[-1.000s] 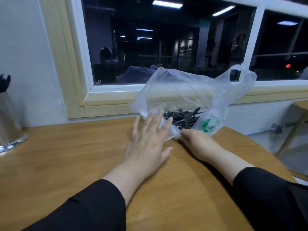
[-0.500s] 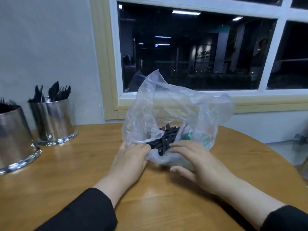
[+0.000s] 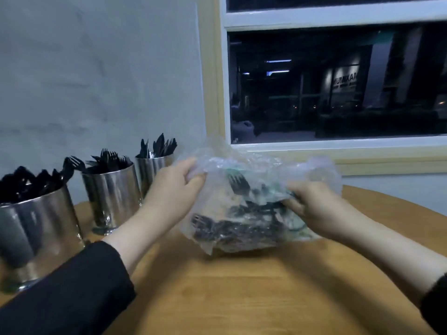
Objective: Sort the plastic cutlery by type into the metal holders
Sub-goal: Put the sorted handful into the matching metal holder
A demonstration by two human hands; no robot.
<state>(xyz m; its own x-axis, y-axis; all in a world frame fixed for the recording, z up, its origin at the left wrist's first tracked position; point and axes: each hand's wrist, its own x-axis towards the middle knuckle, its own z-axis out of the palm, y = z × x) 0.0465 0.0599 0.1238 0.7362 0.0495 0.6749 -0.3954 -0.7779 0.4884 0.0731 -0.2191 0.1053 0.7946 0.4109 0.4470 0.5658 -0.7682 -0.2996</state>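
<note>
Head view. A clear plastic bag (image 3: 254, 209) sits on the wooden worktop (image 3: 242, 293), and everything else is placed from it. Inside the bag lies a jumbled heap of black plastic cutlery (image 3: 242, 226); fork tines show near its top and at its lower left, and something green shows through the film on its right side, too blurred to identify.

The left hand (image 3: 174, 187) grips the bag's upper left edge, fingers curled into the bunched film. The right hand (image 3: 312, 204) grips the bag's right side, fingers curled round the crumpled plastic.

Left of the bag stand three metal holders in a row on the worktop. The far holder (image 3: 151, 170), just beside the bag and partly behind the left hand, carries black pieces with pointed or leaf-shaped ends; their type is unclear. The middle holder (image 3: 112, 194), further left, is full of black forks, tines up. The near holder (image 3: 36, 238), furthest left and closest to the camera, is packed with black cutlery, one fork leaning over its right rim.

Behind and above the bag is a window (image 3: 338, 88) with a pale frame. Through the dark glass a lit sign (image 3: 344, 81) shows mirrored letters, not reliably readable.
</note>
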